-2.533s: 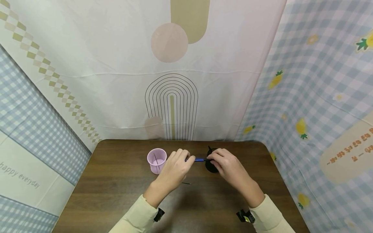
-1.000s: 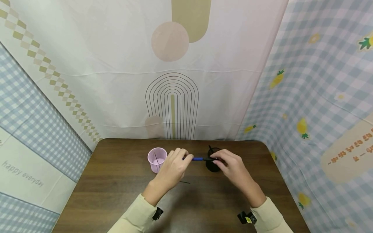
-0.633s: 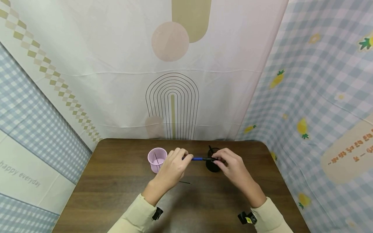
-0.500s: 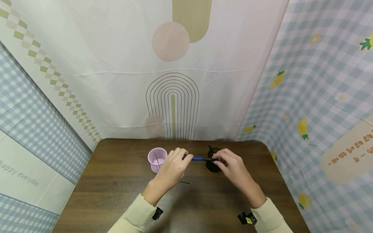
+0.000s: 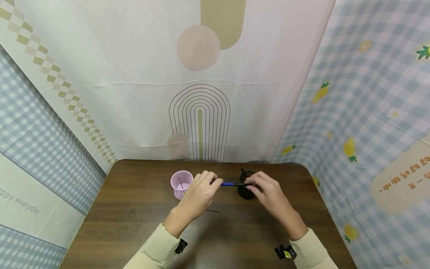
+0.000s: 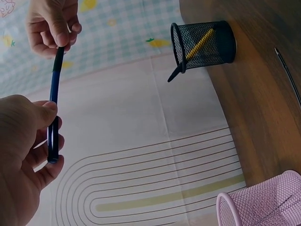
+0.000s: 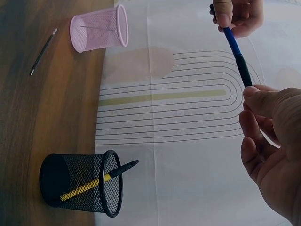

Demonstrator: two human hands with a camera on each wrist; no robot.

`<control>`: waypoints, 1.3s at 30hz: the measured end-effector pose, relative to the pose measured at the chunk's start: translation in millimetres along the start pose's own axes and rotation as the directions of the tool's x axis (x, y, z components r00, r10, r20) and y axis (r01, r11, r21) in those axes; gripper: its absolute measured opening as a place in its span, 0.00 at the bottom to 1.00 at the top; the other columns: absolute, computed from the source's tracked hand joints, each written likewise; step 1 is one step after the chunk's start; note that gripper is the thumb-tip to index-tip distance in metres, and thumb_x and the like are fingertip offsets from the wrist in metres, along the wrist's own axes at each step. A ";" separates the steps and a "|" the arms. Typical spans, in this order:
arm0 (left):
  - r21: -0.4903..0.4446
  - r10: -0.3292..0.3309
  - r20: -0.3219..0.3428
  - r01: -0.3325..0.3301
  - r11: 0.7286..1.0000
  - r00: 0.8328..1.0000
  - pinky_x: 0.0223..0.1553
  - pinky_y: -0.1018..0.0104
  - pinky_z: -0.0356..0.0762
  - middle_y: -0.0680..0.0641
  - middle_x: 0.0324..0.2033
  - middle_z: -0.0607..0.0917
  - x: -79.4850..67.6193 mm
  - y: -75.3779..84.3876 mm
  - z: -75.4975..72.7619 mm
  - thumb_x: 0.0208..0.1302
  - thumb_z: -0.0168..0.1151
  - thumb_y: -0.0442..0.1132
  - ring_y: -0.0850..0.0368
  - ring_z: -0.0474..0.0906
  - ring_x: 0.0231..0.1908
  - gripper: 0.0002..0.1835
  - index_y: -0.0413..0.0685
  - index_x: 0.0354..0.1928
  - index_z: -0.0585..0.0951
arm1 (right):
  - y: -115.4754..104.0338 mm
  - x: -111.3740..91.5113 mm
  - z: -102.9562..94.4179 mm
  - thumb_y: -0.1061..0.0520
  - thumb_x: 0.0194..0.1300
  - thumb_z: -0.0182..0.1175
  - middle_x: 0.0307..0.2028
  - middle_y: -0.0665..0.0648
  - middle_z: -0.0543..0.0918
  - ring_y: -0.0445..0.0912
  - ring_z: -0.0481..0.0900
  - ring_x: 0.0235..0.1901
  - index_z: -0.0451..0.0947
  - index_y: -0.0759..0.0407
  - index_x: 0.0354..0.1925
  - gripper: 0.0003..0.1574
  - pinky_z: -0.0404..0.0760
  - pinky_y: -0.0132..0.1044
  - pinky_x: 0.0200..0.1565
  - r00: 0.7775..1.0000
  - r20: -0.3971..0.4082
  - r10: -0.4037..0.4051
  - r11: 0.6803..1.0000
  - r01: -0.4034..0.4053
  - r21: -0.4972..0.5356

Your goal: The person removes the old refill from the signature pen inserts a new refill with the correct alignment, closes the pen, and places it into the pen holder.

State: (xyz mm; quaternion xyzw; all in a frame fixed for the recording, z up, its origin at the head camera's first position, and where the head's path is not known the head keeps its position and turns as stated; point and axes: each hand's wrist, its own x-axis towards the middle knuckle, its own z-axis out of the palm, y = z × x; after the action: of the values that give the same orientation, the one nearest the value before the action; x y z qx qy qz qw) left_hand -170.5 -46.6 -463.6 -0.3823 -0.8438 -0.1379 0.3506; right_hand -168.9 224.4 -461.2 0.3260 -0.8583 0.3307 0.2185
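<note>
A blue pen with a black grip section is held level above the table between both hands. My left hand grips its blue barrel, thumb and fingers curled round it. At the black end, my right hand pinches the pen between thumb and fingertips, so the tip is hidden. In the left wrist view the pen's rear end sticks out past the left thumb. A thin dark pen refill lies on the table, partly hidden by the left hand in the head view.
A pink mesh pen cup with a thin refill inside stands left of the hands. Behind the right hand is a black mesh pen cup holding a yellow-and-black pen. Patterned cloths hang behind the brown table.
Since the earliest frame my right hand has shifted slightly right, and more of the pen's black section shows. Over the last second the hands and pen have barely moved.
</note>
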 end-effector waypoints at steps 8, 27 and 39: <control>-0.029 -0.008 -0.005 0.007 1.000 1.000 0.32 0.64 0.70 0.48 0.36 0.81 -0.2 0.1 0.2 0.60 0.63 0.24 0.53 0.76 0.36 0.12 0.46 0.43 0.83 | 2.2 0.4 0.1 0.69 0.59 0.72 0.43 0.50 0.84 0.41 0.84 0.38 0.85 0.54 0.43 0.16 0.78 0.22 0.37 0.999 -0.016 -0.042 0.999 0.042 0.017; 0.003 0.016 0.015 -0.016 1.000 1.000 0.33 0.64 0.71 0.49 0.38 0.81 0.1 -1.5 0.0 0.60 0.62 0.24 0.53 0.76 0.38 0.14 0.46 0.45 0.83 | 3.3 -0.8 -0.6 0.66 0.63 0.69 0.44 0.47 0.85 0.37 0.79 0.36 0.85 0.54 0.45 0.12 0.76 0.24 0.35 0.999 0.024 0.025 0.999 -0.026 0.044; -0.058 -0.024 0.015 0.025 0.998 1.000 0.33 0.64 0.73 0.48 0.38 0.81 -1.1 -0.8 2.7 0.65 0.60 0.24 0.53 0.75 0.37 0.13 0.46 0.46 0.85 | 6.5 -1.9 2.5 0.67 0.62 0.70 0.41 0.48 0.85 0.36 0.78 0.32 0.86 0.54 0.44 0.13 0.76 0.24 0.33 0.999 -0.006 0.049 0.995 -0.048 0.090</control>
State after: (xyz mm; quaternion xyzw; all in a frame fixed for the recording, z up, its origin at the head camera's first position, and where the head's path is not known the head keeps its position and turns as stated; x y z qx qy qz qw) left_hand -171.8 -46.3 -466.2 -0.3830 -0.8464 -0.1642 0.3316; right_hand -172.6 227.1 -466.8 0.3131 -0.8494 0.3755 0.1990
